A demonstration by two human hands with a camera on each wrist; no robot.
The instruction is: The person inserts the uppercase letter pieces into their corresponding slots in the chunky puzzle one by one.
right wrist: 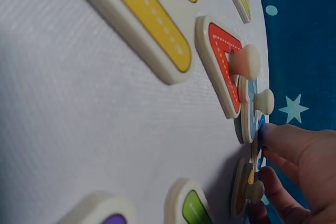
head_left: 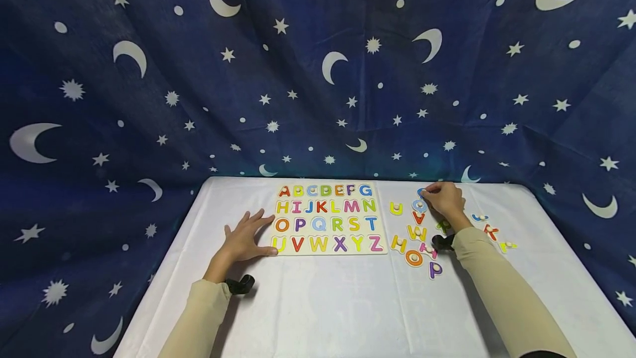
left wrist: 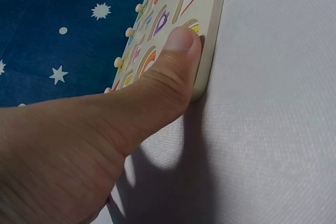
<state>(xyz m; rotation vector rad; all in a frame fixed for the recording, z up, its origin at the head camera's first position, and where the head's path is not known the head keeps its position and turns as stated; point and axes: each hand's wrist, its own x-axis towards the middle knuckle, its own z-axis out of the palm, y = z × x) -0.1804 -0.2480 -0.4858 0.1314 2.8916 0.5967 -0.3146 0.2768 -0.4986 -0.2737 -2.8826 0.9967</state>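
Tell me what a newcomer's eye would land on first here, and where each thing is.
Probably the dark blue cloth with white moons and stars, filling the background behind the white table. Next comes the bright alphabet board at the table's middle, the left grip touching its left side. Colourful loose letters lie to its right, where the right grip pinches a blue letter at the far end.

Your left arm [head_left: 194, 322] and right arm [head_left: 509, 286] both reach forward, well apart. Your left hand [head_left: 243, 239] is palm down, its fingers spread wide, and your left thumb [left wrist: 168, 66] sticks out to the side. Your right hand [head_left: 447, 200] reaches farther ahead than the left one. Its fingers [right wrist: 291, 142] bend in to pinch.
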